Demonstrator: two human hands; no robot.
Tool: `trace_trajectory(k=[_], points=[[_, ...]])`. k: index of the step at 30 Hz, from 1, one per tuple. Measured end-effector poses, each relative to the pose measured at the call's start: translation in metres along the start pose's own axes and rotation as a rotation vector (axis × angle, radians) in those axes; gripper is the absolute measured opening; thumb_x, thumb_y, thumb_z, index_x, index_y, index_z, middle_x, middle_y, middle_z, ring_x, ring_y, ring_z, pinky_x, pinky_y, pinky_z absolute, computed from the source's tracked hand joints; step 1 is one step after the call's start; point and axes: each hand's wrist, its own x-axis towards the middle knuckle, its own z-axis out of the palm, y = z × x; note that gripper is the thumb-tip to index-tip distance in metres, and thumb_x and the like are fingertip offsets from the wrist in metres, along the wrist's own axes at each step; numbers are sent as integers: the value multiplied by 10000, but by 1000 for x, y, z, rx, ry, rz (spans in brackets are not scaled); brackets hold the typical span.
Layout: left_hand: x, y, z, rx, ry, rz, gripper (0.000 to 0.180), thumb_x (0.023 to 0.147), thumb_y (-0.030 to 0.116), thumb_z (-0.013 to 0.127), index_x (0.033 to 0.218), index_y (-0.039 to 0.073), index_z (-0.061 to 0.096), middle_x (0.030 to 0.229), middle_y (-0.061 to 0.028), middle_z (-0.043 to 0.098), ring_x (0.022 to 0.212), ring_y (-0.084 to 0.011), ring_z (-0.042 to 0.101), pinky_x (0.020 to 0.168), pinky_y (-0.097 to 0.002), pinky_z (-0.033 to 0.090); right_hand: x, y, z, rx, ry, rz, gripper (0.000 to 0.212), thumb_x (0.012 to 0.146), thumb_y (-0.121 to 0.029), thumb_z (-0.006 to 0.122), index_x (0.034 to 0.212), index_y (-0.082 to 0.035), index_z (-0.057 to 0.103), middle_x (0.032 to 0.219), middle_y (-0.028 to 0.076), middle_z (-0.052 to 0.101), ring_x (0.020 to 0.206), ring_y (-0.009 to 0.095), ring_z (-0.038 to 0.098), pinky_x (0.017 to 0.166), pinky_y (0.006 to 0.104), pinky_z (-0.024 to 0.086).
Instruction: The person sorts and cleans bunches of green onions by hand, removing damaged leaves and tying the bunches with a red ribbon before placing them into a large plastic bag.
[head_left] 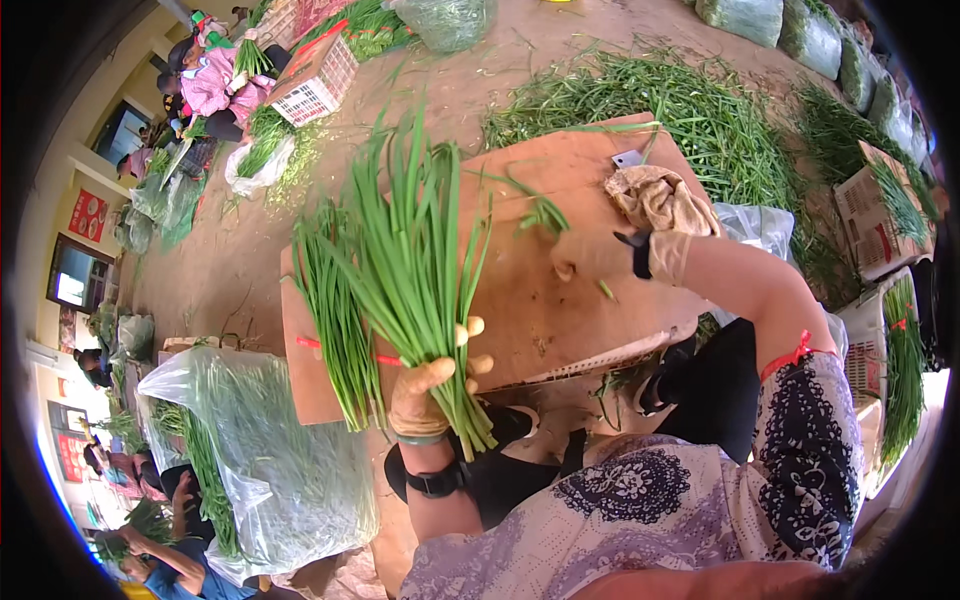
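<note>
My left hand (425, 390), in a pale glove, is closed around the lower stems of a fanned bunch of garlic chives (410, 240) above a brown board (500, 330). Beside it on the board's left side lies a second bunch of chives (340, 320); a red tie (388, 359) shows between the two. My gloved right hand (595, 258) is over the middle of the board, smeared by motion, so its fingers cannot be made out. Just past it are some loose green leaves (542, 212), blurred too; whether the hand touches them is unclear.
A crumpled tan cloth (660, 198) and a small metal piece (627, 159) lie at the board's far right. Beyond spreads a heap of loose chives (660, 95). A plastic bag of greens (290, 450) stands at left, a crate (318, 85) far left. Other people work along the left.
</note>
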Motion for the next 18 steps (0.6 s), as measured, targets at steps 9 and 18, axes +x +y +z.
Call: trace_trajectory(k=[9,18], points=[[24,2,-16,-158,-42,128,370,641,16,697,990,-35,587,1050,-181,604,731,-301,674,461,-291,531,77,121,-122,-948,651,832,187,810,-142,509,891,-32,637,842,80,647,638,161,610,497,343,488],[33,1,-11,-30,187,54,419,680,77,687,1072,-7,564,1144,-170,560,749,-278,670,496,-275,546,71,-44,-10,-47,-169,-255,345,834,-333,506,1044,-93,638,1054,179,616,921,303,610,749,448,488]])
